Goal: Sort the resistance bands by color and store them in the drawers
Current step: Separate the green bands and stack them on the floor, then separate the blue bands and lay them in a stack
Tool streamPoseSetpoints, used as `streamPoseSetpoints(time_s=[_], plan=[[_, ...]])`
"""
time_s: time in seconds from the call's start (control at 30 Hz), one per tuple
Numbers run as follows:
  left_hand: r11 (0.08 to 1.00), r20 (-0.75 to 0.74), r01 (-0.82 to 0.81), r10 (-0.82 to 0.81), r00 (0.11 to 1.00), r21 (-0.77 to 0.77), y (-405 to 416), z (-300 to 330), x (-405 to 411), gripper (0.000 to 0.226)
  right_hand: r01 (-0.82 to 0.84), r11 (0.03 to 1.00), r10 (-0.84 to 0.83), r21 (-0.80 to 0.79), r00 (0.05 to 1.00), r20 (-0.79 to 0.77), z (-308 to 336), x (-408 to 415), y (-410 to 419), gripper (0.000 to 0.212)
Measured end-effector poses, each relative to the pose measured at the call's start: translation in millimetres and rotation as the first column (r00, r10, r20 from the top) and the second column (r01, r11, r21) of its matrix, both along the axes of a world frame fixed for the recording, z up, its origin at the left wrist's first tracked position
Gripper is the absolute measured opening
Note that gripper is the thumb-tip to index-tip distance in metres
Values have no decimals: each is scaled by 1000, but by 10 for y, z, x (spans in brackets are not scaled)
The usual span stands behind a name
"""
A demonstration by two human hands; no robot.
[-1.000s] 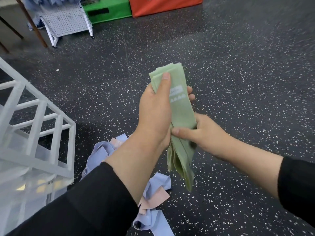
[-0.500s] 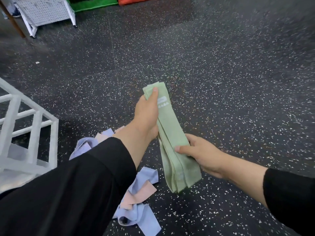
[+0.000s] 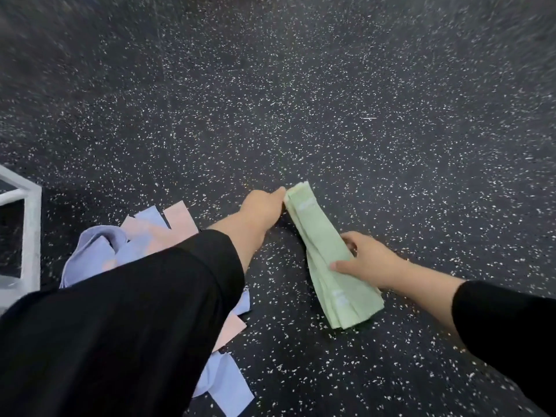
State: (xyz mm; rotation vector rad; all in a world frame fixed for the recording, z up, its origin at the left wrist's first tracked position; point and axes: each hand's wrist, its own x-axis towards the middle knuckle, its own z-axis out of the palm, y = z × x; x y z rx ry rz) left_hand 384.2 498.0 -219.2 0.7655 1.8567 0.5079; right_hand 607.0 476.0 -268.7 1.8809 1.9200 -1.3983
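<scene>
A flat stack of pale green resistance bands (image 3: pixel 323 251) lies low over the dark speckled floor. My left hand (image 3: pixel 264 204) pinches its far end. My right hand (image 3: pixel 365 260) grips its middle from the right, thumb on top. A loose heap of blue bands (image 3: pixel 96 254) and pink bands (image 3: pixel 177 219) lies on the floor at lower left, partly hidden behind my left sleeve. More blue ends (image 3: pixel 227 386) show below the sleeve.
A corner of the white drawer frame (image 3: pixel 30 236) stands at the left edge. The dark speckled rubber floor (image 3: pixel 301 100) stretches out ahead and to the right.
Both hands have carried the green stack downward from chest height to just over the floor. The view has tilted down, so the far furniture has left the frame.
</scene>
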Motion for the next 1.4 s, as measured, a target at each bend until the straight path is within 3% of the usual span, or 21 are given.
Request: streamPoseSetpoints(time_s=[0.03,0.07,0.2,0.3,0.4,0.47,0.6,0.73,0.87,0.97,1.03,1.1,1.17,1.2,1.3,1.4], plan=[[995,-146,96,-94,985,5,-100,-112,2,64,-129,989,114,76,977,180,-83,20,29,78],[985,-199,173,-166,966,18,-240,-220,46,58,-216,967,173,134,945,276,-155,25,45,83],[919,-80,394,-392,917,23,-875,-597,461,36,-395,874,260,282,872,415,-231,-50,-7,76],[884,-11,468,-468,884,12,-1104,-613,635,45,-612,730,391,303,738,550,-166,-170,-69,59],[888,15,459,-460,888,15,-1101,-511,501,55,-636,734,409,237,693,594,-78,-277,-89,51],[899,-64,435,-432,900,57,-1106,-410,275,56,-679,688,410,257,656,633,10,-365,-85,52],[930,-294,346,-299,908,126,-1313,-262,-301,44,-729,562,505,389,676,537,243,-767,-179,53],[921,-467,368,-270,842,130,-1884,-253,-822,37,-822,531,712,205,564,418,278,-1392,-365,55],[918,-617,381,-235,751,114,-2402,-231,-1238,37,-889,444,802,109,449,394,314,-2031,-586,51],[929,-627,366,-253,737,54,-2605,-244,-1446,48,-812,562,753,159,581,310,319,-2421,-677,50],[902,-587,430,-365,723,-31,-2676,-260,-1508,53,-696,691,661,194,717,219,280,-2620,-674,52],[868,-537,488,-455,710,-90,-2743,-276,-1531,49,-614,777,591,139,788,172,253,-2783,-640,51],[854,-510,514,-479,714,-83,-2807,-309,-1551,44,-481,867,466,130,875,130,138,-2869,-606,20],[857,-503,512,-471,724,-65,-2829,-333,-1560,43,-404,901,389,161,914,113,91,-2880,-603,14],[879,-474,477,-416,776,9,-2865,-431,-1588,44,-255,944,245,207,967,72,-92,-2867,-648,41],[896,-446,440,-371,815,60,-2887,-494,-1572,53,-45,984,63,173,993,-96,19,-2832,-789,27]])
